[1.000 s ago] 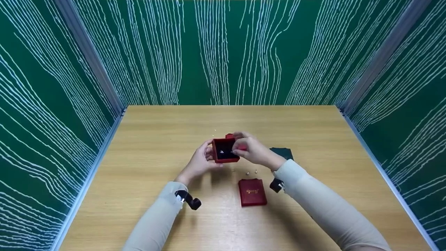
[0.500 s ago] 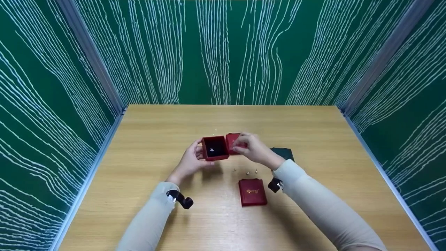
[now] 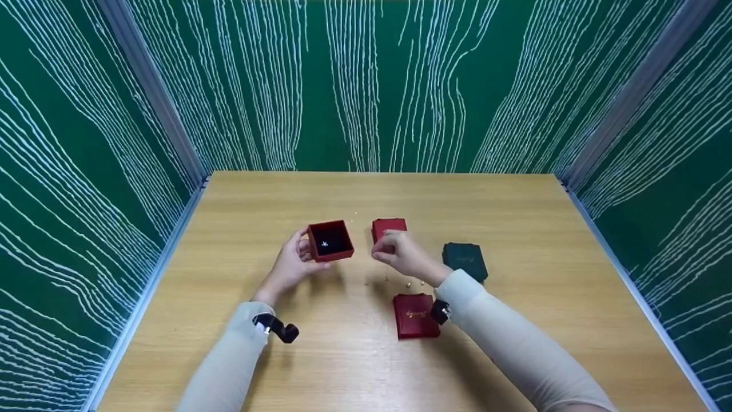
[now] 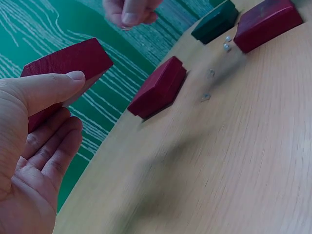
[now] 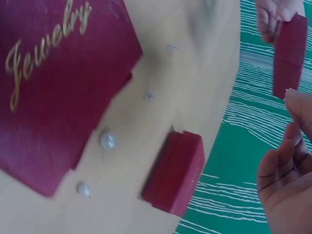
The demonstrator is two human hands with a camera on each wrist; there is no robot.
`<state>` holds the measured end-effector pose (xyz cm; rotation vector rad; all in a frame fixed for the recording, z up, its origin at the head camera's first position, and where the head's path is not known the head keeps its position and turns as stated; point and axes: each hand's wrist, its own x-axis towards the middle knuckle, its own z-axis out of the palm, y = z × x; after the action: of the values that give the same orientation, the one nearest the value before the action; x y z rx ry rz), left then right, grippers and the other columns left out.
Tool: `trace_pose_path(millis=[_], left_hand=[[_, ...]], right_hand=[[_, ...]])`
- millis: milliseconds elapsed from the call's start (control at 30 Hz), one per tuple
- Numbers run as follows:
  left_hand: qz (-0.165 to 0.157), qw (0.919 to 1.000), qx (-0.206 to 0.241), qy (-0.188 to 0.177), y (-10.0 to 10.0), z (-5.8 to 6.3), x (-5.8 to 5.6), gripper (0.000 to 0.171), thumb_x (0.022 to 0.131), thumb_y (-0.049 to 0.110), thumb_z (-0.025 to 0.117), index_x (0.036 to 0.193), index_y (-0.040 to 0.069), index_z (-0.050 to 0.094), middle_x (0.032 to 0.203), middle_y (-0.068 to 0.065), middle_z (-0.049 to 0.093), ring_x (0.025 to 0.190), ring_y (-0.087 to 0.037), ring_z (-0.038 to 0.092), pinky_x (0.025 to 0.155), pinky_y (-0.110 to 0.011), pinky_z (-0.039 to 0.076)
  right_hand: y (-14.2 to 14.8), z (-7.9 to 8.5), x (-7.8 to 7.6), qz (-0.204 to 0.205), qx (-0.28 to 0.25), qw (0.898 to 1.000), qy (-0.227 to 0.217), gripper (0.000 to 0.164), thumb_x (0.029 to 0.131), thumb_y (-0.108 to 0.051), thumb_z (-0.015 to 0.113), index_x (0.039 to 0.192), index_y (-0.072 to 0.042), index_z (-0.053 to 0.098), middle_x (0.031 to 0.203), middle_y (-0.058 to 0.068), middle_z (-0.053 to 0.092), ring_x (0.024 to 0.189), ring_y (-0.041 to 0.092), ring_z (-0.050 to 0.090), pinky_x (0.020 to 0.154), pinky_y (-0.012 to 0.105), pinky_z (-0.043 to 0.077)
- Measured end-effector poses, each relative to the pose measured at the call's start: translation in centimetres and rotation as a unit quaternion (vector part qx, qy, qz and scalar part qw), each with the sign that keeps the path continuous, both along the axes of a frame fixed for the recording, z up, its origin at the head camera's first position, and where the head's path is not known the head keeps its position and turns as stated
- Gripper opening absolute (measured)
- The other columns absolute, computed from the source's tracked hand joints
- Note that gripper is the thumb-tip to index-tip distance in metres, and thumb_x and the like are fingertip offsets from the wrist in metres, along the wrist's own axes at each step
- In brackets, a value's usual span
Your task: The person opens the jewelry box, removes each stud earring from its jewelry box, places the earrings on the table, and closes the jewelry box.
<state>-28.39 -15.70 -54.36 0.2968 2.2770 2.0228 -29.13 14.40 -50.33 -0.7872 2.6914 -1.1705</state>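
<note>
In the head view my left hand [image 3: 289, 266] grips an uncovered red jewelry box [image 3: 342, 255], thumb on one side and fingers on another. Its dark lining carries a small star-shaped earring [image 3: 325, 244]. To the right, my right hand [image 3: 407, 256] is raised over the table, thumb and forefinger together. The right wrist view shows a tiny pale piece [image 5: 287, 93] pinched at those fingertips, too small to make out its kind. Below the hand lie two pearl earrings [image 5: 107, 140] and two small silvery earrings [image 5: 149, 96].
A closed red box [image 3: 390, 224] stands behind my right hand. Another red box [image 3: 416, 323], with gold lettering, sits nearer me. The dark green box [image 3: 464, 261] is at the right. Tiny bright specks [image 3: 353, 217] lie towards the back.
My left hand has carried the jewelry box leftward, away from my right hand. The right hand has drawn slightly left and nearer me, uncovering more of the far red box and the green one.
</note>
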Motion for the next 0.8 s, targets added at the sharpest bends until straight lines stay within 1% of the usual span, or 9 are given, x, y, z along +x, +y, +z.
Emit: trace_pose_path(millis=[133, 200, 300, 400, 500, 600, 800], left_hand=[[0.003, 1.0000, 0.007, -0.006, -0.6, -0.2, 0.2, 0.106, 0.078, -0.012, 0.089, 0.167, -0.005, 0.030, 0.137, -0.028, 0.070, 0.128, -0.035, 0.069, 0.110, -0.031, 0.058], [0.003, 0.9999, 0.007, -0.008, -0.7, -0.2, 0.2, 0.107, 0.078, -0.011, 0.089, 0.167, -0.005, 0.029, 0.138, -0.028, 0.070, 0.129, -0.035, 0.069, 0.108, -0.029, 0.058], [0.005, 0.9999, 0.006, -0.007, -1.0, -0.3, 0.4, 0.107, 0.078, -0.011, 0.089, 0.167, -0.005, 0.029, 0.140, -0.029, 0.068, 0.130, -0.036, 0.068, 0.110, -0.031, 0.058], [0.007, 0.9999, 0.005, -0.006, -1.3, -0.3, 0.4, 0.106, 0.079, -0.011, 0.088, 0.167, -0.005, 0.029, 0.141, -0.030, 0.068, 0.131, -0.039, 0.067, 0.113, -0.035, 0.058], [0.010, 0.9999, 0.003, -0.007, -1.6, -0.3, 0.4, 0.106, 0.079, -0.011, 0.088, 0.167, -0.004, 0.029, 0.141, -0.030, 0.068, 0.131, -0.038, 0.068, 0.113, -0.035, 0.057], [0.013, 0.9999, -0.001, -0.004, -1.8, -0.3, 0.4, 0.106, 0.080, -0.010, 0.088, 0.167, -0.005, 0.029, 0.140, -0.029, 0.069, 0.130, -0.037, 0.068, 0.112, -0.033, 0.058], [0.021, 0.9998, -0.004, 0.003, -2.1, -0.1, 0.4, 0.105, 0.079, -0.012, 0.088, 0.166, -0.006, 0.029, 0.137, -0.030, 0.070, 0.126, -0.036, 0.070, 0.108, -0.028, 0.058]], right_hand=[[-0.7, -1.4, 0.0, 0.006, 0.001, 1.000, 0.014, 0.010, 0.101, -0.010, 0.077, 0.101, -0.002, 0.083, 0.096, 0.009, 0.072, 0.086, 0.015, 0.059, 0.076, 0.025, 0.054], [-1.1, -2.0, 0.0, 0.008, 0.003, 1.000, 0.016, 0.009, 0.101, -0.010, 0.077, 0.100, -0.003, 0.083, 0.095, 0.008, 0.073, 0.084, 0.013, 0.058, 0.073, 0.023, 0.051], [-1.7, -2.7, 0.0, 0.009, 0.007, 1.000, 0.009, 0.008, 0.100, -0.009, 0.078, 0.098, -0.004, 0.083, 0.095, 0.008, 0.074, 0.085, 0.013, 0.058, 0.074, 0.025, 0.052], [-2.2, -3.3, 0.0, 0.007, 0.016, 1.000, -0.004, 0.006, 0.099, -0.010, 0.079, 0.098, -0.006, 0.083, 0.097, 0.008, 0.075, 0.088, 0.013, 0.061, 0.080, 0.029, 0.056], [-2.6, -3.9, -0.1, 0.005, 0.024, 1.000, -0.017, 0.005, 0.099, -0.009, 0.079, 0.098, -0.007, 0.084, 0.098, 0.007, 0.075, 0.090, 0.014, 0.062, 0.085, 0.031, 0.058], [-2.9, -4.7, -0.2, 0.010, 0.029, 0.999, -0.015, 0.006, 0.099, -0.007, 0.079, 0.097, -0.006, 0.084, 0.097, 0.007, 0.075, 0.089, 0.013, 0.061, 0.083, 0.032, 0.058], [-3.5, -5.7, -0.5, 0.028, 0.040, 0.999, 0.000, 0.005, 0.096, -0.007, 0.081, 0.094, -0.004, 0.084, 0.094, 0.008, 0.076, 0.084, 0.010, 0.059, 0.077, 0.027, 0.054]])
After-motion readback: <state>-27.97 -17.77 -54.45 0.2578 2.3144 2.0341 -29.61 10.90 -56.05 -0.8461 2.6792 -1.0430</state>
